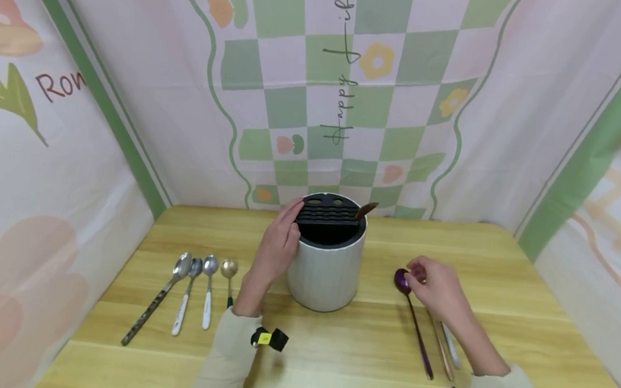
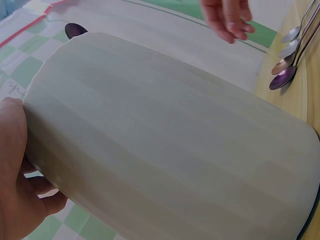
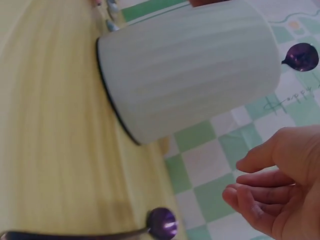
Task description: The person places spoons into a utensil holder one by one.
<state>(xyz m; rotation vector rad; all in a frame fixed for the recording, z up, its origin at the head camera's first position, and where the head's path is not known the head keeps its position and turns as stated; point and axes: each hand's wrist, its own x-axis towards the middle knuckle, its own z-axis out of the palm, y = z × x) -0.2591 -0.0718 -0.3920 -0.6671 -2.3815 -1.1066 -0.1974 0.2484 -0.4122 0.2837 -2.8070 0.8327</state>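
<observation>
A white ribbed cylindrical holder [image 1: 327, 272] with a black slotted insert [image 1: 326, 214] stands mid-table. One dark spoon [image 1: 367, 209] pokes from its right side. My left hand [image 1: 287, 228] grips the holder's left wall, fingertips at the rim; in the left wrist view the holder [image 2: 165, 140] fills the frame. My right hand [image 1: 417, 275] hovers with relaxed, empty fingers just above the bowl of a purple spoon [image 1: 415, 319] lying right of the holder. In the right wrist view the purple spoon's bowl [image 3: 162, 222] lies below the loosely curled hand [image 3: 240, 185].
Several spoons [image 1: 192, 290] lie in a row left of the holder. A rose-gold spoon and a silver one [image 1: 448, 345] lie beside the purple spoon, partly under my right forearm. Patterned cloth walls [image 1: 348, 101] close in the wooden table [image 1: 332, 361] on three sides.
</observation>
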